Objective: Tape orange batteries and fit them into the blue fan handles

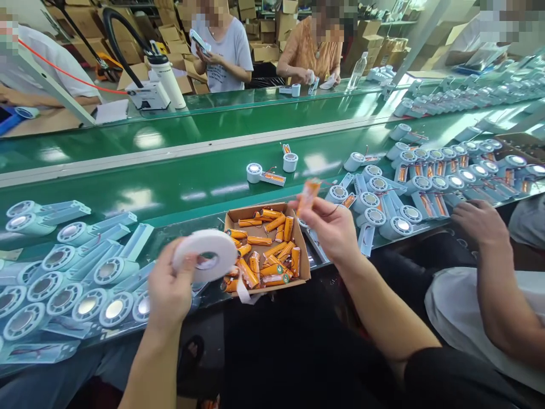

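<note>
My left hand (172,284) grips a roll of white tape (187,254), its loose end hanging down over the near-left corner of a cardboard box (304,227). Several orange cylindrical batteries (259,240) lie jumbled in that box. In my right hand (334,227), raised at the box's far-right corner, an orange battery (309,196) is pinched between thumb and fingers. It looks slightly blurred, with a thin wire beside it.
Pale blue fan-like housings (68,272) crowd the bench at left; more (377,196) at right hold orange batteries. Two housings (254,173) sit on the green conveyor (179,182). A co-worker's hand (481,221) is close at right. Other people work across the line.
</note>
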Demonstrator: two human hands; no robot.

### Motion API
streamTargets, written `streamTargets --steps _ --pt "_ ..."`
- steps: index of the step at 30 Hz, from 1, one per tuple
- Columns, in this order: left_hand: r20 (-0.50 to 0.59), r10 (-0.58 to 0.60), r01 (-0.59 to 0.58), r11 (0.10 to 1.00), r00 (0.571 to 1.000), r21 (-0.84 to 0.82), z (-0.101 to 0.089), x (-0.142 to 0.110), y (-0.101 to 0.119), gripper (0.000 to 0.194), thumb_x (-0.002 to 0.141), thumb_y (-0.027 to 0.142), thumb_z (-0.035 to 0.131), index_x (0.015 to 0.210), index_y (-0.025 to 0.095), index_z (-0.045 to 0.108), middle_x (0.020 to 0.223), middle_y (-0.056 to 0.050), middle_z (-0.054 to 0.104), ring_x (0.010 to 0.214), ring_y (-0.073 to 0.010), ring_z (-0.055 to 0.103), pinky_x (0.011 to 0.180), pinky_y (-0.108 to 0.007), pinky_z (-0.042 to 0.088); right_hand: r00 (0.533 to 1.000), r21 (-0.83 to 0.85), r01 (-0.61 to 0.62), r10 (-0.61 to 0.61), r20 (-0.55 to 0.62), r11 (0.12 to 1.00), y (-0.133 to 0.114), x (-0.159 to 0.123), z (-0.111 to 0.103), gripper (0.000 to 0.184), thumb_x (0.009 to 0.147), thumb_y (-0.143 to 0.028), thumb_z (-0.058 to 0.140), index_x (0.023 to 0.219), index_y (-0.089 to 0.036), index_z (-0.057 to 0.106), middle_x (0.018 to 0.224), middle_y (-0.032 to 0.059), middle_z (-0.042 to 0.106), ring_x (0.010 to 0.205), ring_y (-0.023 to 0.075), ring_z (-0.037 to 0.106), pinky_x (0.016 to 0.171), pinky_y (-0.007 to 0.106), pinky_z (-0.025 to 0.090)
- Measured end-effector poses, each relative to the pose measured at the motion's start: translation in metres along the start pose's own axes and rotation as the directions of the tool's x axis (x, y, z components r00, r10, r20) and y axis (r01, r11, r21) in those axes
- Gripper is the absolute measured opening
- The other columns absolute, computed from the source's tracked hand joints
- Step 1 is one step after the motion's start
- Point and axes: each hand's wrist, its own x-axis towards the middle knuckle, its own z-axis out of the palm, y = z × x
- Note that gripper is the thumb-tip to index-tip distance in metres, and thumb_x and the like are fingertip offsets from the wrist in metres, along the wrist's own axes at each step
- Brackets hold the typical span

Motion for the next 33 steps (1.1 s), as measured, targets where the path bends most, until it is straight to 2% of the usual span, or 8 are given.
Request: streamTargets --steps 6,12,15,20,23,27,29,33 --pt "0.28 0.227 -0.251 0.966 0.933 0.055 -0.003 0.005 0.046 0.034 0.099 0.051 0.057 0.103 0.021 0.074 0.09 -0.004 0.076 0.076 -0.0211 0.069 0.069 -0.03 0.056 0.881 -0.431 0.234 -0.002 0.474 0.871 -0.028 0.006 0.001 0.027 0.096 -0.034 0.08 0.119 -0.021 0.085 0.081 -0.0018 0.08 0.068 0.0122 0.067 0.068 0.024 0.05" --pt "0.518 0.362 -0.446 0.894 0.775 0.043 -0.008 0.021 0.076 0.027 0.101 0.034 0.053 0.107 0.022 0.076 0.093 -0.003 0.076 0.079 -0.0194 0.07 0.071 -0.028 0.056 0.704 -0.373 0.327 0.039 0.709 0.868 -0.038 0.023 0.005 0.014 0.088 -0.028 0.089 0.099 -0.019 0.086 0.09 0.0015 0.083 0.078 0.0161 0.074 0.071 0.025 0.054" --pt "0.577 0.381 -0.492 0.869 0.722 0.042 -0.007 0.025 0.084 0.027 0.101 0.029 0.052 0.11 0.022 0.076 0.098 -0.004 0.077 0.084 -0.0199 0.071 0.077 -0.028 0.057 0.773 -0.305 0.23 0.017 0.634 0.924 -0.032 0.018 0.005 0.026 0.091 -0.025 0.085 0.117 -0.023 0.085 0.101 0.0019 0.086 0.086 0.0181 0.079 0.081 0.027 0.059" --pt "0.406 0.369 -0.404 0.915 0.836 0.002 0.006 0.009 0.074 0.027 0.102 0.036 0.055 0.11 0.022 0.077 0.099 -0.005 0.078 0.085 -0.0234 0.072 0.078 -0.032 0.059 0.982 -0.147 0.01 0.018 0.191 0.989 0.0 -0.026 0.023 0.032 0.093 -0.036 0.081 0.122 -0.025 0.085 0.107 0.0039 0.086 0.095 0.0243 0.083 0.089 0.034 0.067" --pt "0.33 0.341 -0.355 0.935 0.88 -0.018 0.015 -0.006 0.064 0.025 0.098 0.038 0.06 0.108 0.023 0.077 0.096 -0.006 0.079 0.083 -0.0248 0.074 0.077 -0.034 0.06 0.997 -0.081 -0.03 0.035 0.073 0.996 0.005 -0.043 0.028 0.023 0.092 -0.037 0.08 0.112 -0.028 0.088 0.112 0.0033 0.086 0.102 0.0276 0.083 0.093 0.039 0.07" --pt "0.427 0.323 -0.365 0.931 0.845 0.017 0.016 -0.006 0.071 0.026 0.096 0.037 0.057 0.105 0.023 0.078 0.097 -0.008 0.079 0.086 -0.026 0.075 0.078 -0.035 0.061 0.945 -0.166 0.005 0.05 0.323 0.986 -0.01 -0.034 0.015 0.022 0.09 -0.03 0.079 0.11 -0.029 0.088 0.101 0.0005 0.086 0.094 0.0254 0.084 0.096 0.04 0.07" --pt "0.453 0.329 -0.369 0.929 0.828 0.0 0.015 0.0 0.079 0.027 0.095 0.037 0.057 0.105 0.023 0.078 0.098 -0.008 0.08 0.088 -0.0265 0.075 0.08 -0.036 0.061 0.943 -0.164 -0.009 0.063 0.326 0.986 -0.013 -0.026 0.012 0.022 0.089 -0.032 0.08 0.11 -0.029 0.088 0.102 0.0012 0.087 0.095 0.0255 0.084 0.097 0.04 0.069" --pt "0.265 0.245 -0.231 0.969 0.932 -0.084 0.027 -0.005 0.083 0.031 0.099 0.046 0.059 0.11 0.022 0.076 0.097 -0.005 0.078 0.082 -0.0236 0.072 0.08 -0.035 0.06 0.984 0.072 -0.143 0.15 -0.091 0.987 0.003 -0.032 0.026 0.041 0.094 -0.055 0.076 0.121 -0.026 0.083 0.118 0.0079 0.084 0.109 0.0291 0.081 0.098 0.047 0.068"
